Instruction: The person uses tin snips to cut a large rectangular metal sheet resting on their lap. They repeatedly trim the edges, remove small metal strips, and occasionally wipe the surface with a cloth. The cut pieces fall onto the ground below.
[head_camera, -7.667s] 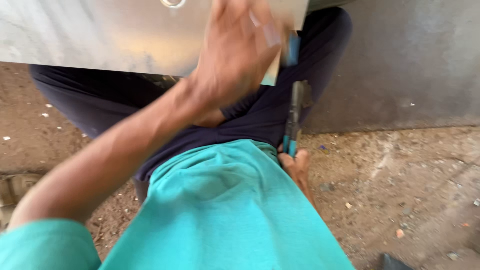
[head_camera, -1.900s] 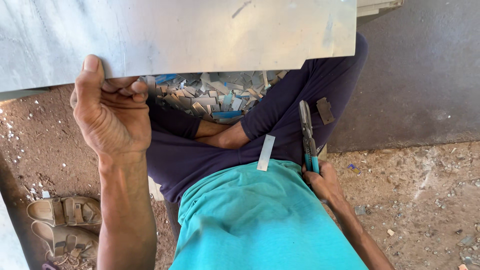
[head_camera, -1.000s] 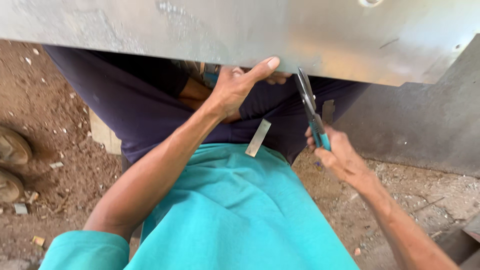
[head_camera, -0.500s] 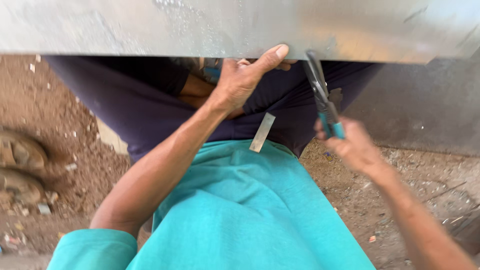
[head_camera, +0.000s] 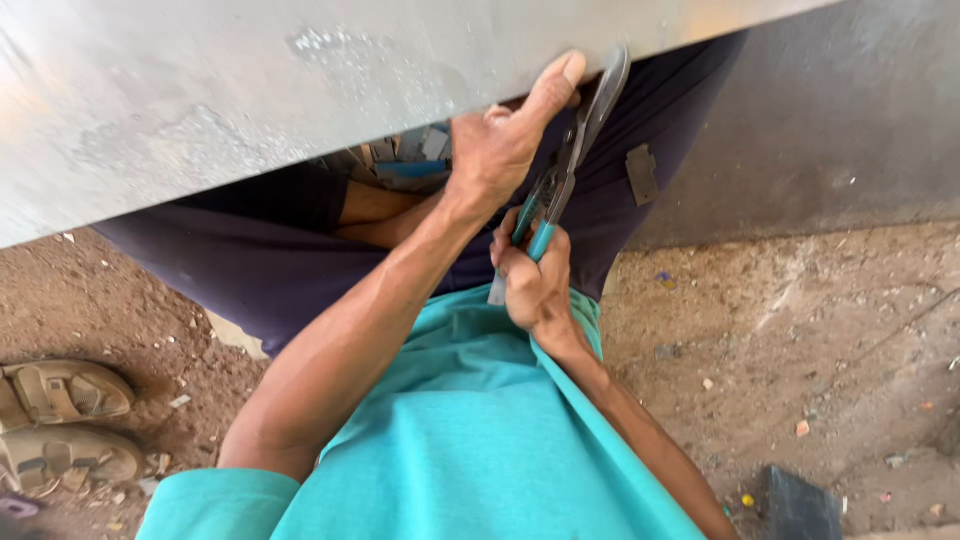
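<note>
A large grey metal sheet (head_camera: 250, 110) fills the top of the view, resting over my lap. My left hand (head_camera: 505, 140) grips its near edge, thumb up on the sheet. Just to the right, my right hand (head_camera: 535, 280) is closed on the teal handles of metal snips (head_camera: 570, 160), whose blades reach up to the sheet's edge beside my left thumb. A small grey metal offcut (head_camera: 640, 175) lies on my dark trouser leg. A pile of small cut metal strips (head_camera: 400, 160) shows under the sheet.
Brown dirt ground lies on both sides. A pair of tan sandals (head_camera: 60, 420) sits at the lower left. A grey wall (head_camera: 850, 110) rises at the right. A dark block (head_camera: 800, 505) lies on the ground at the lower right.
My right hand has swung the snips left, up to the sheet's edge beside my left thumb. The sheet has tilted, its right end higher.
</note>
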